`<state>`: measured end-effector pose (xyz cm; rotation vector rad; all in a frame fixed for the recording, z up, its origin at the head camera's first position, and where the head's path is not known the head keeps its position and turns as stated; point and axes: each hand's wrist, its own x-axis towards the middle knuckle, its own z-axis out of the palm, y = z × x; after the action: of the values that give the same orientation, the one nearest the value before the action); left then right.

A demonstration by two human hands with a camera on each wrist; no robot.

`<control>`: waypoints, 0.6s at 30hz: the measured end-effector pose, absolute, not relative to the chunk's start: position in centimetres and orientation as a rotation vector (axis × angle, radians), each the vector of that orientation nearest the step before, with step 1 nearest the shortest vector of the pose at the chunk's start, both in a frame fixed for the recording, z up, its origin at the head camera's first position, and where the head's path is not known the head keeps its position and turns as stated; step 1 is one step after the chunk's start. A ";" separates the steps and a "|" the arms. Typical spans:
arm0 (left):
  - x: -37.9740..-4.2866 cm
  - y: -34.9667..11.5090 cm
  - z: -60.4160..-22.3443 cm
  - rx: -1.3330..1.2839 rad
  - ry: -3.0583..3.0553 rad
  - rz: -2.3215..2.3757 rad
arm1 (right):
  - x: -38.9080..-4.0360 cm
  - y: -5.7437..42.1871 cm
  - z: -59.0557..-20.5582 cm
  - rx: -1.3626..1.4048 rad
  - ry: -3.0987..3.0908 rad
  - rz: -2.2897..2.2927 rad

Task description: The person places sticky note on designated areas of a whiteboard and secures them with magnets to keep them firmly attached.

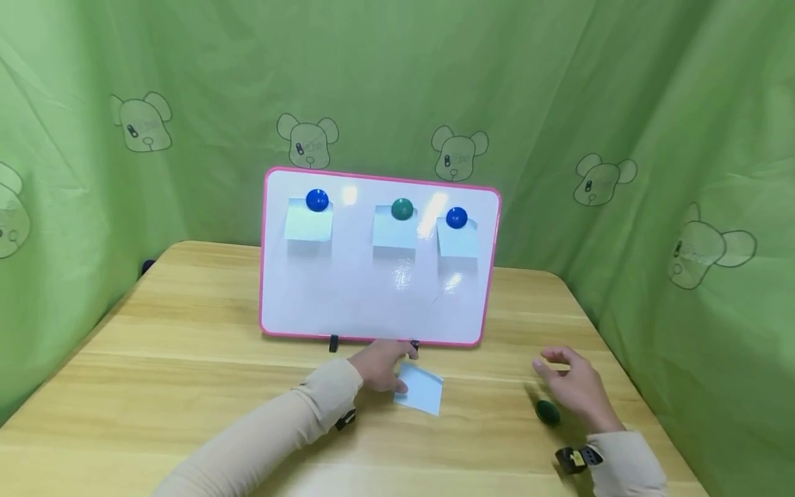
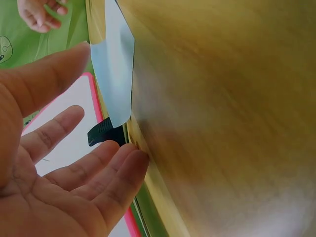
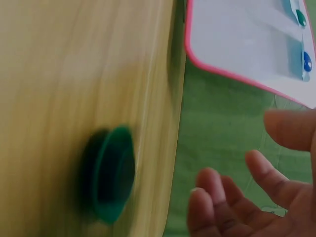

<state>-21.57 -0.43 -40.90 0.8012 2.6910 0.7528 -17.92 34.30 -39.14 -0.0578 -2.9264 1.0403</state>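
Note:
A pale blue sticky note (image 1: 425, 393) lies on the table in front of the whiteboard. My left hand (image 1: 380, 366) is at its left edge, thumb overlapping the paper in the head view. Seen from the left wrist, the fingers (image 2: 74, 168) are spread and loosely bent, with the note (image 2: 116, 69) beyond the thumb tip. On the right, my right hand (image 1: 577, 388) hovers with relaxed fingers and holds nothing. Beside and below it is a round green magnet (image 1: 548, 413), whose rim and dark hollow side show in the right wrist view.
A pink-framed whiteboard (image 1: 373, 297) stands on small black feet (image 1: 333, 343) at the back. Two blue magnets (image 1: 317, 200) and a green magnet (image 1: 401, 209) hold three pale blue notes (image 1: 308, 224) on it. Green curtains (image 1: 385, 69) surround the wooden table (image 1: 155, 359).

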 end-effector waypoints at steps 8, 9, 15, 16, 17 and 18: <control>-21.7 0.0 -41.2 0.808 2.716 0.716 | -17.8 35.9 -39.5 0.031 -3.103 0.943; -21.7 0.0 -41.3 0.808 2.720 0.713 | -17.8 36.0 -39.7 0.030 -3.118 0.932; -21.9 0.4 -42.1 0.818 2.760 0.660 | -17.9 36.3 -40.7 0.037 -3.160 0.955; -21.9 0.4 -42.2 0.822 2.765 0.650 | -18.0 36.3 -40.7 0.038 -3.162 0.961; -21.9 0.5 -42.2 0.829 2.771 0.642 | -18.0 36.4 -40.8 0.036 -3.163 0.965; -21.9 0.5 -42.2 0.833 2.775 0.632 | -18.0 36.4 -40.9 0.031 -3.163 0.962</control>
<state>-21.88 0.53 -42.24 0.8335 2.7749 0.6315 -17.99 36.42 -40.91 0.0312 -3.1631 0.9616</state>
